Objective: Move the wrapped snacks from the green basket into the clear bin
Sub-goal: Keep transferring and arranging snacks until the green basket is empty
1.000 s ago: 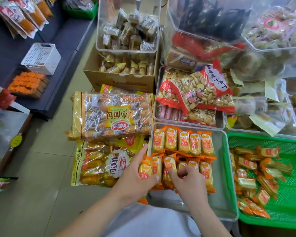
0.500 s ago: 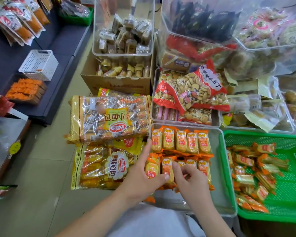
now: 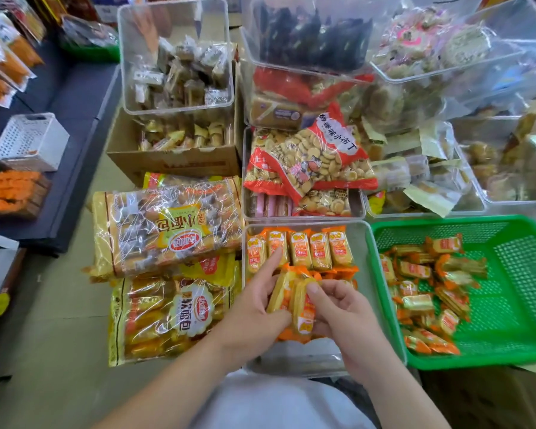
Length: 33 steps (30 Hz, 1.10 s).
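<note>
The clear bin (image 3: 361, 243) in front of me holds a neat back row of orange-and-yellow wrapped snacks (image 3: 300, 253) and a second row nearer me. Both my hands are inside the bin at that nearer row. My left hand (image 3: 254, 305) has its index finger stretched toward the back row while its thumb and other fingers hold a tilted snack (image 3: 280, 294). My right hand (image 3: 341, 308) pinches a neighbouring snack (image 3: 304, 308) between thumb and fingers. The green basket (image 3: 514, 348) at the right holds a loose heap of several more snacks (image 3: 424, 292).
Two large bags of small breads (image 3: 167, 227) lie stacked left of the bin. Behind are a cardboard box (image 3: 171, 162), clear tubs of other sweets (image 3: 180, 57) and a red biscuit bag (image 3: 310, 159). A white basket (image 3: 28, 140) sits on a dark shelf at far left.
Both hands have lifted and tilted the snacks of the nearer row; they lay flatter before. The left index finger now reaches toward the back row.
</note>
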Available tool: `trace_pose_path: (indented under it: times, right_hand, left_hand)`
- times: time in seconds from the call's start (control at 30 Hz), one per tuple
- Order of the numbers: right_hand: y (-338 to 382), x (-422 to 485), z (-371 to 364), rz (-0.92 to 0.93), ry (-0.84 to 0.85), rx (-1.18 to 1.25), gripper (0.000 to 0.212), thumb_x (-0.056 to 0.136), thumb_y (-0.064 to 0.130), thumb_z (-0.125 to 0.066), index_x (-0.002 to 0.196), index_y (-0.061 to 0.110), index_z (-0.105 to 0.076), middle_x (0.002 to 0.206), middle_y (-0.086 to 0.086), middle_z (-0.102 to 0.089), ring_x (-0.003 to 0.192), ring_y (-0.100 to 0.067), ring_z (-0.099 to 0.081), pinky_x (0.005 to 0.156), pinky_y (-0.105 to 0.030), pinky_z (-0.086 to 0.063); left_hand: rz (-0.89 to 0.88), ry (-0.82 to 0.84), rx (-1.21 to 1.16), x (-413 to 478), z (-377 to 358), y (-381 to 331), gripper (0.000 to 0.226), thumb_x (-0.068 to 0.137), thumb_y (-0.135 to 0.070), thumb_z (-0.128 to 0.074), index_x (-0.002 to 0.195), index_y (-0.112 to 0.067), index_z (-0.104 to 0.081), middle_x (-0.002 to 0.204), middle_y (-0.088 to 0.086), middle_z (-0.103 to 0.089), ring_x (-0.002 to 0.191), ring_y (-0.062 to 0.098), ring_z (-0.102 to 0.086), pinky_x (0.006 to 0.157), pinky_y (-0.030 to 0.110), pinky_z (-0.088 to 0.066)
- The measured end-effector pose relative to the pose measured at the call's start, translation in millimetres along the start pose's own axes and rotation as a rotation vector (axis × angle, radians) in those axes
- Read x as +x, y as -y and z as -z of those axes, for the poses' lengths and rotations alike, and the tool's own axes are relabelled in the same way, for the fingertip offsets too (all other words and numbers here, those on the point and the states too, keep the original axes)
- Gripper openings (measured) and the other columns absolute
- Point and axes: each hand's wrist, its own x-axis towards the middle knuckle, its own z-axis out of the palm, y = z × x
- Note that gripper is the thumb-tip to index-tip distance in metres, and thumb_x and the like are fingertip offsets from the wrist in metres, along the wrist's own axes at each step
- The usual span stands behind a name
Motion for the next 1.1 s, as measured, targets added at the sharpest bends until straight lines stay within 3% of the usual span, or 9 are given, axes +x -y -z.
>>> trace_pose_path:
  times: [0.17,0.33,0.43,0.53,0.63,0.77,0.87,0.97,1.1]
  right_hand:
    - [-5.3,5.3,6.6,-0.021,-0.099,0.057,0.031,0.094,0.028,-0.073,0.111,0.003,-0.068,0.095,-0.020,-0.078,0.084,-0.044,-0.074,0.076,-0.077,-0.054]
    - [-13.9,16.1,23.9,-0.057,-0.199,0.043,0.029,0.099,0.044,-0.066,0.106,0.016,-0.067,0.100,-0.019,-0.075,0.086,-0.044,-0.075,0.073,-0.063,-0.062]
    - [-11.0,17.7,34.0,-0.126,-0.114,0.037,0.019,0.103,0.030,-0.064,0.112,0.014,-0.064,0.094,-0.016,-0.075,0.069,-0.035,-0.073,0.055,-0.042,-0.059]
    - [-10.6,16.8,44.4,-0.118,-0.005,-0.024,0.022,0.096,0.007,-0.069,0.116,0.016,-0.068,0.096,-0.010,-0.077,0.073,-0.032,-0.073,0.058,-0.041,-0.058]
    - [-11.6,15.4,55.1,-0.050,0.000,-0.175,0.036,0.090,0.002,-0.073,0.119,0.023,-0.070,0.102,-0.008,-0.075,0.079,-0.026,-0.073,0.060,-0.035,-0.059]
    - [-11.1,17.1,72.3,0.009,-0.083,-0.231,0.047,0.074,-0.001,-0.089,0.110,0.017,-0.065,0.097,-0.006,-0.077,0.075,-0.012,-0.075,0.059,-0.022,-0.057]
    - [-9.1,25.4,84.8,0.049,-0.083,-0.253,0.040,0.074,0.008,-0.092,0.104,0.015,-0.066,0.092,-0.007,-0.080,0.079,-0.021,-0.076,0.065,-0.028,-0.058]
    - [-6.2,38.8,93.4,0.081,-0.039,-0.326,0.032,0.080,0.019,-0.089,0.106,0.027,-0.071,0.094,-0.009,-0.077,0.084,-0.028,-0.075,0.073,-0.040,-0.063]
    - [-10.1,64.5,96.8,0.078,-0.013,-0.461,0.048,0.072,0.026,-0.095,0.110,0.034,-0.066,0.092,-0.008,-0.072,0.084,-0.030,-0.074,0.076,-0.048,-0.064]
  left_hand:
    - [0.038,-0.173,-0.034,0.0,1.8,9.0,0.050,0.097,0.005,-0.066,0.139,-0.021,-0.060,0.116,-0.005,-0.078,0.110,0.016,-0.074,0.094,0.039,-0.062]
    - [0.065,-0.324,-0.033,-0.6,7.3,11.8,0.047,0.099,-0.011,-0.069,0.134,-0.041,-0.065,0.119,-0.009,-0.073,0.091,0.007,-0.075,0.079,0.042,-0.066]
    - [0.068,-0.319,0.025,0.9,8.1,15.7,0.036,0.101,-0.020,-0.067,0.129,-0.043,-0.067,0.117,-0.013,-0.075,0.096,0.002,-0.073,0.084,0.037,-0.065]
    - [0.055,-0.328,0.041,0.4,4.6,21.2,0.029,0.096,-0.014,-0.072,0.119,-0.032,-0.072,0.108,-0.009,-0.079,0.102,0.011,-0.074,0.084,0.028,-0.063]
    - [0.055,-0.409,0.130,2.4,1.5,26.3,0.033,0.085,-0.011,-0.081,0.111,-0.029,-0.069,0.102,-0.002,-0.076,0.095,0.020,-0.073,0.077,0.032,-0.064]
    - [0.024,-0.295,0.201,8.6,-6.6,24.4,0.067,0.088,-0.009,-0.079,0.135,-0.047,-0.051,0.111,-0.001,-0.061,0.081,0.013,-0.068,0.068,0.028,-0.062]
    - [-0.015,-0.248,0.402,21.3,-17.0,25.9,0.064,0.088,-0.013,-0.079,0.133,-0.051,-0.053,0.102,-0.006,-0.061,0.067,0.003,-0.062,0.064,0.026,-0.059]
    - [0.007,-0.284,0.658,35.3,-23.9,27.7,0.053,0.083,-0.034,-0.084,0.124,-0.048,-0.055,0.090,-0.010,-0.065,0.079,0.009,-0.065,0.077,0.036,-0.061]
    - [0.026,-0.281,0.832,48.6,-30.8,25.6,0.053,0.082,-0.046,-0.084,0.124,-0.049,-0.052,0.094,-0.015,-0.062,0.086,0.010,-0.063,0.075,0.031,-0.055]
